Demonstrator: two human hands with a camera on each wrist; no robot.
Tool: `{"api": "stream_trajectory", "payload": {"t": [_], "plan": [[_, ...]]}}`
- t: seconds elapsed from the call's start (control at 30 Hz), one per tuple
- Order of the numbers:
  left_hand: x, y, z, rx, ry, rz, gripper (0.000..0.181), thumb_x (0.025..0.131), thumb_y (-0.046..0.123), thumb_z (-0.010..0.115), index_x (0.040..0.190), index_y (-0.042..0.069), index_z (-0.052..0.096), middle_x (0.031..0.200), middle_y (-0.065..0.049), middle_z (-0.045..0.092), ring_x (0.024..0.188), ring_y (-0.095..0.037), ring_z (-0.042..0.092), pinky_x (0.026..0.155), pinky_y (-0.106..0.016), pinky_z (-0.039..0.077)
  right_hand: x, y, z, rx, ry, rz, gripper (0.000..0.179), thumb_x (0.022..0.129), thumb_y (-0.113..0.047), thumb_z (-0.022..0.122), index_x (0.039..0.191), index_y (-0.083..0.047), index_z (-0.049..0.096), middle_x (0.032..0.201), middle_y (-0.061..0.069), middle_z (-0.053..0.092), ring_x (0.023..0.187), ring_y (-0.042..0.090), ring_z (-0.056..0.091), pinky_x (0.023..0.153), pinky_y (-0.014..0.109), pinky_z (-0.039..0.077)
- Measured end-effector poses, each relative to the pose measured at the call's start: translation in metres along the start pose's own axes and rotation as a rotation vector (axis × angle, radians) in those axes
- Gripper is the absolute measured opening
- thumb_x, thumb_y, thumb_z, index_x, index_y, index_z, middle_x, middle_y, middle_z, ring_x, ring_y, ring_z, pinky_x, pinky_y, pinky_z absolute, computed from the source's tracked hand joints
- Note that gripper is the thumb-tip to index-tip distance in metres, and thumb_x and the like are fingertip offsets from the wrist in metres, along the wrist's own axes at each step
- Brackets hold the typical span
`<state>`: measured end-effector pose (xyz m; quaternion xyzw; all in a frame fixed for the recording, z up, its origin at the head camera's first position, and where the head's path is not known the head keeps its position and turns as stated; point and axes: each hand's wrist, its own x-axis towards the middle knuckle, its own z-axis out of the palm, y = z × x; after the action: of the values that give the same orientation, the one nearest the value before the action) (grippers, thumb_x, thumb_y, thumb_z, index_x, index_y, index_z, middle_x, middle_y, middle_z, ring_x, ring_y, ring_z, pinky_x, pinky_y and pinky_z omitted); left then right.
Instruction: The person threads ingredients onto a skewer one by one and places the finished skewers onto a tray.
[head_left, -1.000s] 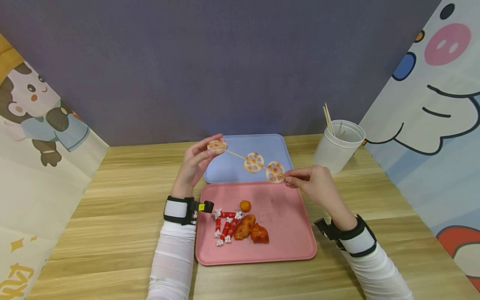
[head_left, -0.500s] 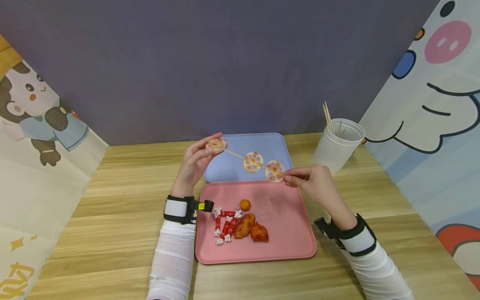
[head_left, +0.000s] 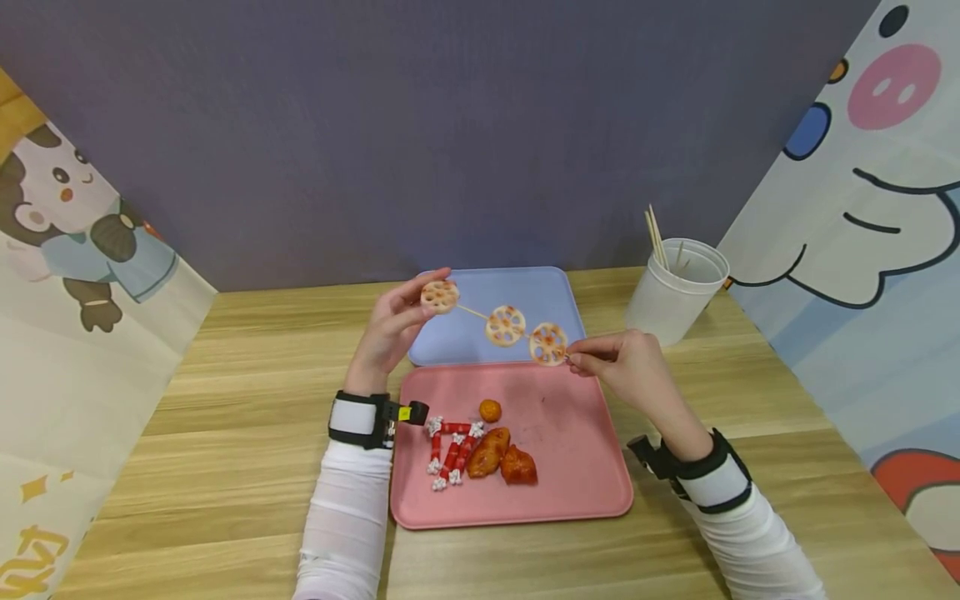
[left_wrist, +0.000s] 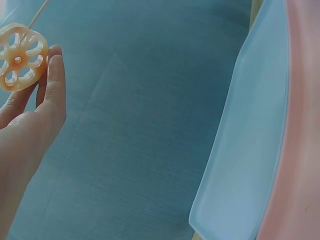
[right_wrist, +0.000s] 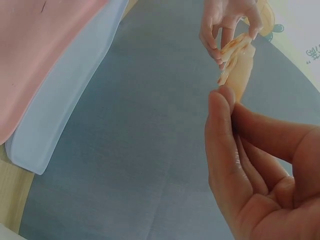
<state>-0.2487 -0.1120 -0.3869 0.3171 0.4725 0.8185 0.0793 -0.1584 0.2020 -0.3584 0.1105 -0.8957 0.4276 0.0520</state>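
Note:
In the head view my left hand point(head_left: 384, 333) pinches a browned lotus root slice point(head_left: 439, 296) by its edge, between thumb and fingers. A thin wooden skewer point(head_left: 472, 311) reaches from that slice toward the right. Threaded on it are two more lotus root slices, one mid-length point(head_left: 506, 326) and one point(head_left: 548, 344) close to my right hand point(head_left: 630, 367), whose thumb and fingers pinch the skewer's right end. Seen from the left wrist, the skewer meets the rim of the held lotus slice point(left_wrist: 22, 57); how deep it goes in is unclear. Everything is held up above the trays.
Below lie a blue tray point(head_left: 487, 283) and, nearer, a pink tray point(head_left: 577, 450). On the pink one are several red pieces with white ends point(head_left: 456, 428), an orange ball point(head_left: 490, 410) and two glazed brown pieces point(head_left: 489, 452). A white tub point(head_left: 663, 308) with skewers point(head_left: 655, 237) stands right.
My left hand has shifted slightly right along the skewer, and its lotus slice has tilted to show more of its face. My right hand stays nearly still.

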Motion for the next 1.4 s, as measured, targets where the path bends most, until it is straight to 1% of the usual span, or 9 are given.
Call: {"api": "stream_trajectory", "payload": {"t": [0.27,0.47,0.6,0.73,0.83,1.03,1.17,1.3,1.4], "plan": [[0.000,-0.005,0.002,0.035,-0.025,-0.004,0.052,0.086,-0.005,0.060,0.135,-0.011,0.043,0.122,-0.011,0.057,0.104,-0.016,0.058,0.087,-0.024,0.050,0.000,0.000,0.000,0.007,-0.012,0.018,0.013,0.084,-0.007,0.071,0.094,0.000,0.075,0.081,0.013,0.073,0.068,0.014,0.071,0.062,0.029,0.057],[0.003,-0.010,0.008,0.029,-0.028,-0.010,0.055,0.086,-0.002,0.064,0.136,-0.010,0.043,0.122,-0.010,0.057,0.104,-0.015,0.058,0.086,-0.023,0.050,0.000,0.000,0.000,0.017,-0.017,0.018,0.014,0.084,-0.008,0.071,0.094,0.000,0.075,0.082,0.014,0.073,0.068,0.013,0.071,0.063,0.031,0.058],[0.004,-0.012,0.010,-0.018,0.000,-0.005,0.054,0.084,0.000,0.067,0.134,-0.007,0.047,0.120,-0.010,0.058,0.103,-0.016,0.058,0.086,-0.024,0.050,0.000,0.001,0.000,0.029,-0.022,0.013,0.014,0.084,-0.008,0.071,0.094,0.000,0.074,0.082,0.014,0.073,0.067,0.012,0.071,0.061,0.028,0.057],[0.005,-0.015,0.014,-0.075,0.043,0.006,0.045,0.083,0.002,0.070,0.125,-0.001,0.055,0.118,-0.010,0.060,0.103,-0.018,0.058,0.087,-0.025,0.050,0.001,0.002,0.000,0.073,-0.043,0.017,0.015,0.084,-0.008,0.070,0.095,0.002,0.074,0.083,0.015,0.073,0.067,0.011,0.070,0.060,0.023,0.056],[0.005,-0.017,0.016,-0.110,0.084,0.001,0.040,0.080,0.005,0.074,0.118,0.004,0.060,0.117,-0.010,0.061,0.103,-0.018,0.058,0.088,-0.025,0.050,0.001,0.002,0.000,0.114,-0.059,0.024,0.016,0.085,-0.006,0.069,0.097,0.004,0.073,0.084,0.017,0.073,0.068,0.012,0.070,0.060,0.023,0.056],[0.005,-0.022,0.019,-0.150,0.136,-0.023,0.044,0.074,0.008,0.080,0.114,0.005,0.062,0.115,-0.009,0.062,0.101,-0.017,0.060,0.088,-0.023,0.050,0.000,0.002,0.001,0.131,-0.071,0.026,0.017,0.086,-0.007,0.068,0.098,0.003,0.072,0.086,0.017,0.073,0.069,0.012,0.070,0.062,0.024,0.057],[0.006,-0.023,0.019,-0.149,0.107,-0.021,0.043,0.075,0.010,0.080,0.114,0.006,0.063,0.115,-0.009,0.063,0.101,-0.017,0.061,0.089,-0.025,0.051,0.000,0.002,0.003,0.162,-0.088,0.025,0.017,0.085,-0.007,0.069,0.098,0.004,0.072,0.085,0.018,0.072,0.068,0.009,0.069,0.062,0.025,0.057],[0.008,-0.023,0.020,-0.138,0.083,-0.026,0.041,0.075,0.012,0.080,0.113,0.007,0.065,0.114,-0.008,0.064,0.099,-0.016,0.061,0.087,-0.025,0.052,0.000,0.002,0.005,0.193,-0.104,0.041,0.017,0.085,-0.006,0.069,0.098,0.005,0.071,0.085,0.019,0.072,0.068,0.012,0.070,0.061,0.026,0.057],[0.007,-0.024,0.023,-0.091,0.054,-0.055,0.039,0.075,0.012,0.080,0.110,0.007,0.065,0.115,-0.006,0.064,0.097,-0.015,0.062,0.083,-0.023,0.052,0.000,0.002,0.007,0.206,-0.128,0.036,0.017,0.085,-0.005,0.069,0.097,0.006,0.071,0.085,0.020,0.072,0.068,0.014,0.070,0.061,0.027,0.057]]}}
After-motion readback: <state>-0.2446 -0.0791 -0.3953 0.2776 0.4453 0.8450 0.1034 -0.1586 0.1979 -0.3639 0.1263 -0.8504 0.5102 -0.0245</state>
